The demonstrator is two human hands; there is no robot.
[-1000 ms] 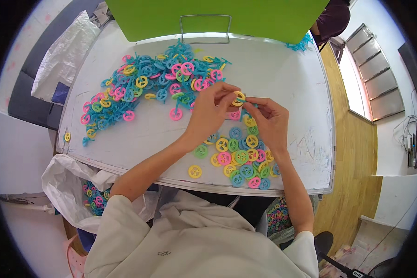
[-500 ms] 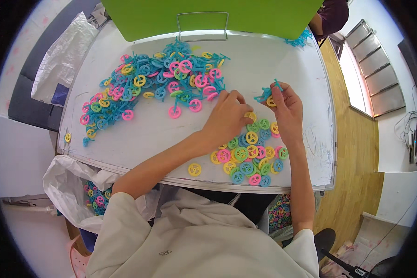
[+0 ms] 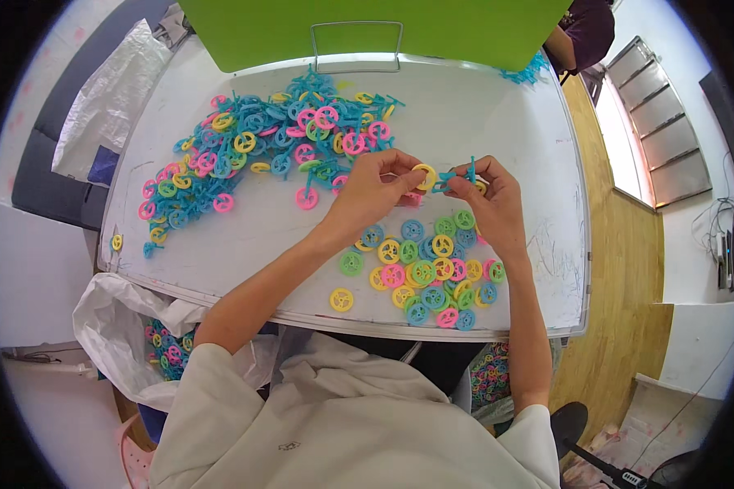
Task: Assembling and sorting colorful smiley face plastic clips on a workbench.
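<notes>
A yellow spoked toy wheel [image 3: 426, 178] is pinched between the thumb and fingers of my left hand [image 3: 372, 189]. Facing it, my right hand [image 3: 498, 211] grips a teal plastic axle piece [image 3: 444, 183], with part of another yellow wheel showing behind the fingers. The left hand's wheel is right at the end of the teal piece; whether they touch, I cannot tell. Below both hands lies a spread of loose pink, yellow, green and blue wheels [image 3: 423, 272]. At the left is a large heap of teal pieces with coloured wheels on them [image 3: 257, 134].
The white table [image 3: 302, 261] has a green board [image 3: 367, 33] with a wire handle at its far edge. More teal pieces [image 3: 530, 69] lie far right, near another person's arm [image 3: 559, 49]. A white sack [image 3: 110, 326] of wheel pieces hangs by the near left edge.
My left hand has lifted a yellow wheel from the loose spread up to the right hand. The right hand has turned the teal piece leftward toward it. More loose wheels are now uncovered.
</notes>
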